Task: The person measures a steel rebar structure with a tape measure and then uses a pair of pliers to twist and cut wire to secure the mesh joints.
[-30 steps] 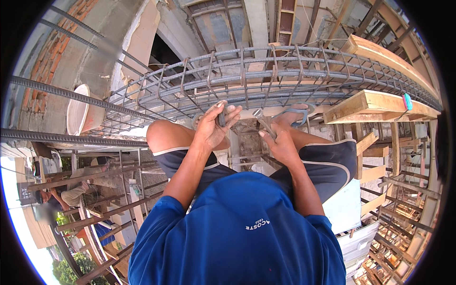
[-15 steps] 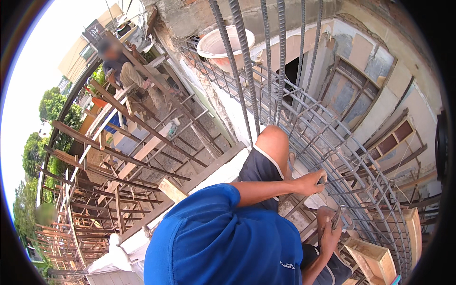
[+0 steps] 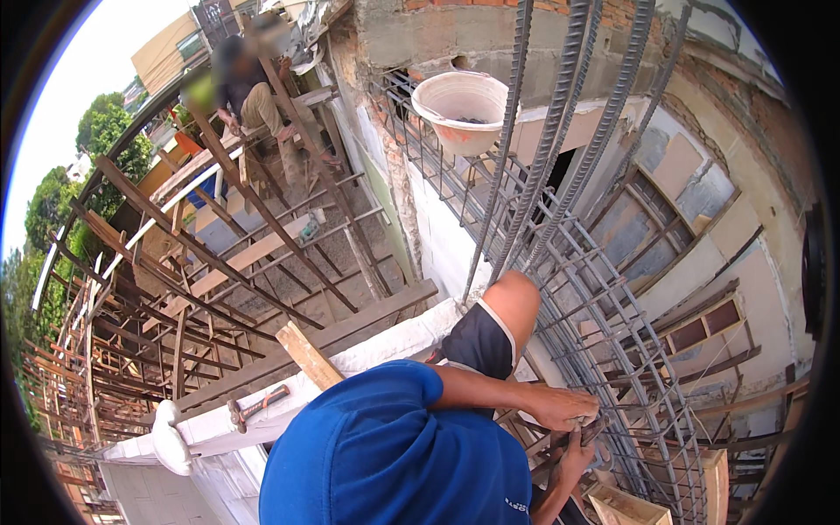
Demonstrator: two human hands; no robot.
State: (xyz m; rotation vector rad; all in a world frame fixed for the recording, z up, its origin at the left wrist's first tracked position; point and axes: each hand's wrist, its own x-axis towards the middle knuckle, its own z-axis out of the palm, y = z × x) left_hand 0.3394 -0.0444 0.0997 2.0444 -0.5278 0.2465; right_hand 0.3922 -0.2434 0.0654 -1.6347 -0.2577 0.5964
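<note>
My left hand (image 3: 563, 408) is closed, fingers curled, beside the long steel rebar cage (image 3: 604, 324); whatever it pinches is too small to make out. Just below it, touching or nearly so, my right hand (image 3: 573, 458) grips a dark metal tool that looks like pliers (image 3: 597, 430). The tool's jaws point toward the cage bars, partly hidden by the fingers. My bent left knee (image 3: 514, 302) rests close to the cage, near thick upright ribbed bars (image 3: 560, 131).
A pale mortar-stained bucket (image 3: 464, 109) sits on the cage's far end. A hammer (image 3: 258, 407) and wooden board (image 3: 308, 354) lie on the white ledge at left. A wooden box (image 3: 630, 506) is near my right hand. Beyond timber scaffolding (image 3: 227, 192) sits another person (image 3: 254, 101).
My left hand has moved down to my right hand, and the two now meet beside the cage. The view has shifted, bringing the hammer on the ledge into sight.
</note>
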